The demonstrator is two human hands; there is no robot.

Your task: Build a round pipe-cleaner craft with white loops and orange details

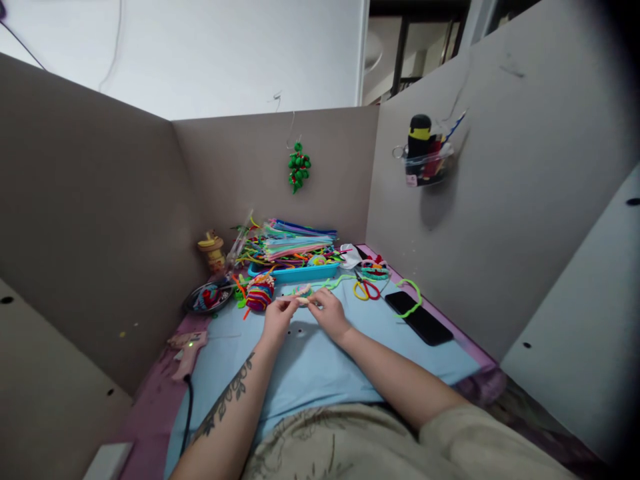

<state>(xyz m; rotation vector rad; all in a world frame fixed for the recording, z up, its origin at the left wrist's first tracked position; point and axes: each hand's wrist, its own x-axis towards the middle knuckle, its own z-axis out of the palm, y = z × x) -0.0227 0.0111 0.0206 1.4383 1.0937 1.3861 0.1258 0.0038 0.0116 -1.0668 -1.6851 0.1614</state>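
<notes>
Above the middle of the blue cloth (320,360), my left hand (279,319) and my right hand (327,312) meet fingertip to fingertip. Both are closed in a pinch on a small cream-coloured piece of pipe cleaner (303,301), whose exact shape is too small to make out. Just behind the fingers lies a pastel pipe-cleaner piece (301,291), partly hidden. A striped, many-coloured pipe-cleaner bundle (260,293) stands left of my left hand. Red and yellow scissors (367,289) lie beyond my right hand, beside a light green pipe cleaner (411,299).
A blue tray (295,273) heaped with pipe cleaners (300,245) stands at the back. To the left are a pink glue gun (189,350) with a cord, a dark bowl (193,305) and a yellow cup (213,253). A black phone (425,323) lies right. Grey partitions (240,153) surround the table.
</notes>
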